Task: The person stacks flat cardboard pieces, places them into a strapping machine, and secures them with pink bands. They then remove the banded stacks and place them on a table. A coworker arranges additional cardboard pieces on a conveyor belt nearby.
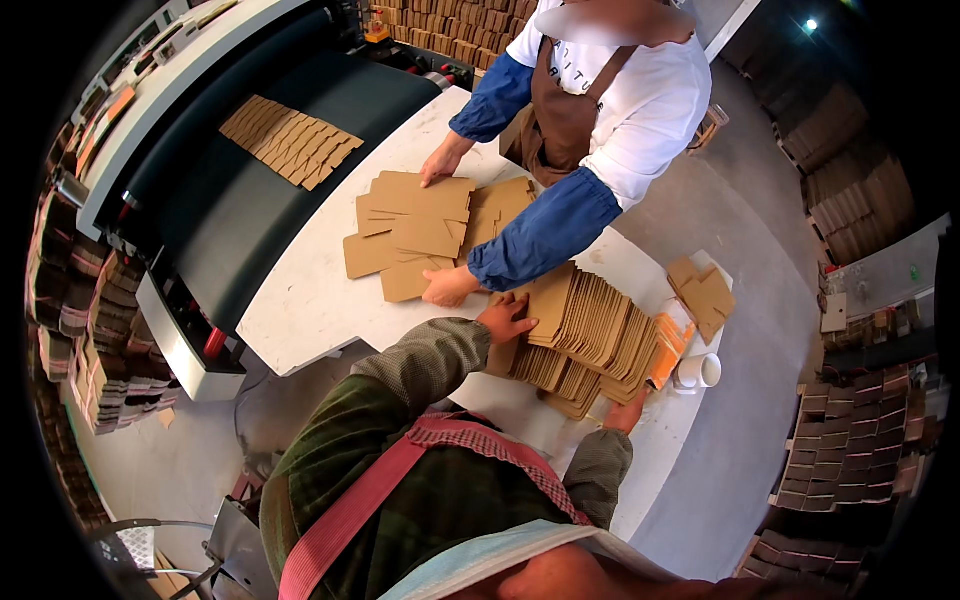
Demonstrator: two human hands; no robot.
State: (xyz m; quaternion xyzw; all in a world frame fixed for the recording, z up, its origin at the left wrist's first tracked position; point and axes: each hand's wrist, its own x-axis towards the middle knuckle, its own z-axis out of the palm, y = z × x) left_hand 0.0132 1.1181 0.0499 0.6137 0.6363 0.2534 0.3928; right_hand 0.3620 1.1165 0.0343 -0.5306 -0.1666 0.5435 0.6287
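On the white table a thick fanned stack of flat brown cardboard box blanks (590, 325) lies in front of me. At its left end my left hand (507, 318) grips the edge, fingers on the cardboard. My right hand (627, 410) holds the stack's near right corner, its fingers partly hidden beneath. Across the table a co-worker in blue sleeve covers holds several loose cardboard blanks (425, 215), one hand at the far edge and the other at the near edge. More flat blanks (495, 210) lie beside that person's forearm.
To the left, a dark conveyor belt (215, 215) carries a row of overlapping blanks (290, 142). Right of my stack are an orange packet (672, 345), a white roll (698, 372) and small cardboard pieces (703, 298). Bundled cardboard (850, 445) stands along the right side.
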